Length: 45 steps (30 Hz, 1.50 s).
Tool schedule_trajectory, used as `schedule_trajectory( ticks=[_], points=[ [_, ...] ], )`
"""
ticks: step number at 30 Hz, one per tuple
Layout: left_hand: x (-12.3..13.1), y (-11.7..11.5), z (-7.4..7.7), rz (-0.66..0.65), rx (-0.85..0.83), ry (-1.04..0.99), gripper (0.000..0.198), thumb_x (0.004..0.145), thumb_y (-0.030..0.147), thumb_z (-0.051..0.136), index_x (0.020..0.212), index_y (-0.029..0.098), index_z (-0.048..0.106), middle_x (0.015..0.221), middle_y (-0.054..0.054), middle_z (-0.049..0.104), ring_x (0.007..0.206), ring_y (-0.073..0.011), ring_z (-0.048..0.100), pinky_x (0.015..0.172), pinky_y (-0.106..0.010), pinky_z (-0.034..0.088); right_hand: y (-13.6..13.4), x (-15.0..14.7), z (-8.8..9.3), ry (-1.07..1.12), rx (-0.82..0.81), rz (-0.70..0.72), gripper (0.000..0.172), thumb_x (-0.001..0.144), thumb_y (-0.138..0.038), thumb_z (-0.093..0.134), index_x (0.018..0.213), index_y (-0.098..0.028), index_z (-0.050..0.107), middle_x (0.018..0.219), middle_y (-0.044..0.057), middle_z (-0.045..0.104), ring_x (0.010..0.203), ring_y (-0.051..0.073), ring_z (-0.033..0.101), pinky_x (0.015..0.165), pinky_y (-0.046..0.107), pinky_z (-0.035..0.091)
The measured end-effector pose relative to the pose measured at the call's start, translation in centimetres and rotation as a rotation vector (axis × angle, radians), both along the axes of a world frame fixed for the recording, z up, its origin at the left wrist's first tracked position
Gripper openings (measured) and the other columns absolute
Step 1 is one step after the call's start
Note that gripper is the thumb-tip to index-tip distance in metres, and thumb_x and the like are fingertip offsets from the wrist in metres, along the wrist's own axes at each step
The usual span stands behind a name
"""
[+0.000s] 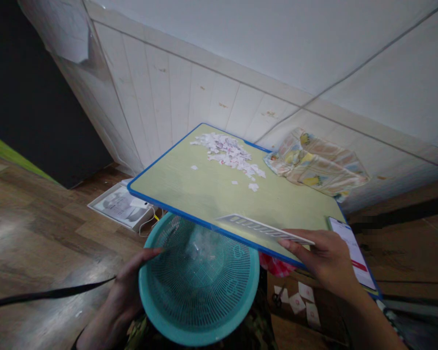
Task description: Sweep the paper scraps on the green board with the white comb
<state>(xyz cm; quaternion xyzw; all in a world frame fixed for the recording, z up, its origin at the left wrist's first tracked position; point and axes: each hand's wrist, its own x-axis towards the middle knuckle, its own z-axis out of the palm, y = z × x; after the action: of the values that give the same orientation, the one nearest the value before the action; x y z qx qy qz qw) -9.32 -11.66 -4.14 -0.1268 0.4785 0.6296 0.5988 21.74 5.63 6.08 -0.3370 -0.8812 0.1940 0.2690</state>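
My left hand grips the rim of a teal plastic colander, its thumb over the edge. Some clear, crumpled plastic lies inside. The colander sits at my lap, just under the near edge of a yellow-green table with a blue border. In my right hand is a flat white slotted plastic piece, held between thumb and fingers. It extends left along the table's near edge, over the tabletop. Farther back on the table is a loose heap of small white paper scraps, with a few strays nearer me.
A patterned cloth lies at the table's back right, and a phone with a lit screen at its right edge. Below right are scissors and several white cards. An open box sits on the floor. A wall stands behind.
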Motion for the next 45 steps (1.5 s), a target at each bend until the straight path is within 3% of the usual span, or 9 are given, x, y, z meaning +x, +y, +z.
schedule_trajectory(
  ticks=[4, 7, 14, 21, 28, 34, 39, 42, 45],
  points=[
    [0.1, -0.1, 0.0, -0.008, 0.013, 0.01, 0.009, 0.077, 0.005, 0.071, 0.078, 0.009, 0.078, 0.066, -0.012, 0.083, 0.057, -0.0275, 0.078, 0.056, -0.034, 0.066, -0.2, 0.1, 0.3, -0.002, -0.023, 0.078, 0.016, 0.091, -0.023, 0.072, 0.097, -0.031, 0.084, 0.086, -0.002, 0.083, 0.067, 0.02, 0.079, 0.06, 0.024, 0.062],
    [0.4, -0.1, 0.3, 0.025, 0.0, 0.045, 0.01, 0.076, 0.004, 0.07, 0.078, 0.01, 0.077, 0.066, -0.013, 0.083, 0.064, -0.0318, 0.081, 0.056, -0.036, 0.067, 0.2, 0.3, 0.0, 0.027, 0.012, 0.024, 0.018, 0.09, -0.02, 0.073, 0.099, -0.031, 0.084, 0.089, -0.002, 0.083, 0.071, 0.02, 0.08, 0.063, 0.024, 0.063],
    [0.6, 0.0, 0.4, 0.015, -0.027, 0.083, 0.012, 0.078, 0.004, 0.068, 0.076, 0.009, 0.079, 0.063, -0.011, 0.082, 0.052, -0.0267, 0.077, 0.051, -0.034, 0.066, 2.6, -1.1, -2.1, 0.091, 0.023, -0.021, 0.027, 0.091, -0.015, 0.066, 0.108, -0.028, 0.083, 0.105, 0.0, 0.082, 0.094, 0.021, 0.08, 0.085, 0.028, 0.063],
    [0.6, -0.1, 0.4, -0.011, -0.075, 0.096, 0.014, 0.075, 0.008, 0.073, 0.085, 0.016, 0.079, 0.065, -0.007, 0.083, 0.062, -0.031, 0.081, 0.061, -0.04, 0.069, 8.2, -3.4, -4.0, 0.147, 0.026, -0.104, 0.021, 0.089, -0.025, 0.068, 0.102, -0.025, 0.085, 0.101, 0.005, 0.083, 0.089, 0.026, 0.08, 0.079, 0.033, 0.061],
    [0.7, -0.1, 0.7, 0.003, -0.082, 0.094, 0.023, 0.072, 0.007, 0.076, 0.09, 0.02, 0.078, 0.063, -0.003, 0.083, 0.061, -0.0313, 0.081, 0.06, -0.039, 0.07, 15.0, -1.0, -4.1, 0.187, 0.05, -0.298, 0.031, 0.084, -0.038, 0.07, 0.101, -0.016, 0.083, 0.089, 0.009, 0.083, 0.075, 0.025, 0.074, 0.07, 0.034, 0.055],
    [0.8, -0.1, 0.5, -0.003, -0.084, 0.12, 0.012, 0.077, 0.01, 0.074, 0.087, 0.015, 0.076, 0.073, -0.01, 0.085, 0.065, -0.0323, 0.081, 0.06, -0.041, 0.069, 17.1, 0.1, -4.0, 0.135, 0.092, -0.409, 0.036, 0.083, -0.04, 0.069, 0.103, -0.014, 0.083, 0.087, 0.01, 0.082, 0.073, 0.025, 0.071, 0.069, 0.035, 0.052],
    [0.6, -0.1, 0.3, 0.021, -0.067, 0.107, 0.015, 0.076, 0.007, 0.074, 0.089, 0.014, 0.076, 0.068, -0.01, 0.084, 0.057, -0.0296, 0.079, 0.055, -0.037, 0.067, 15.5, -4.3, -2.9, 0.226, 0.042, -0.282, 0.033, 0.082, -0.039, 0.071, 0.1, -0.015, 0.083, 0.084, 0.007, 0.081, 0.07, 0.023, 0.07, 0.067, 0.033, 0.052],
    [0.5, -0.1, 0.5, 0.025, -0.047, 0.071, 0.033, 0.078, 0.007, 0.071, 0.111, 0.009, 0.076, 0.07, -0.01, 0.085, 0.057, -0.0301, 0.079, 0.054, -0.036, 0.066, 14.0, -8.5, -2.3, 0.215, 0.029, -0.156, 0.029, 0.084, -0.037, 0.07, 0.1, -0.017, 0.084, 0.079, 0.004, 0.08, 0.066, 0.022, 0.069, 0.063, 0.031, 0.05],
    [0.3, -0.2, 0.9, 0.048, -0.039, 0.053, 0.053, 0.077, 0.006, 0.073, 0.129, 0.003, 0.068, 0.068, -0.01, 0.084, 0.059, -0.0313, 0.08, 0.053, -0.034, 0.065, 12.9, -12.2, -2.5, 0.227, 0.002, -0.055, 0.027, 0.085, -0.033, 0.07, 0.104, -0.019, 0.084, 0.092, 0.006, 0.083, 0.075, 0.024, 0.073, 0.068, 0.032, 0.053]
  ],
)
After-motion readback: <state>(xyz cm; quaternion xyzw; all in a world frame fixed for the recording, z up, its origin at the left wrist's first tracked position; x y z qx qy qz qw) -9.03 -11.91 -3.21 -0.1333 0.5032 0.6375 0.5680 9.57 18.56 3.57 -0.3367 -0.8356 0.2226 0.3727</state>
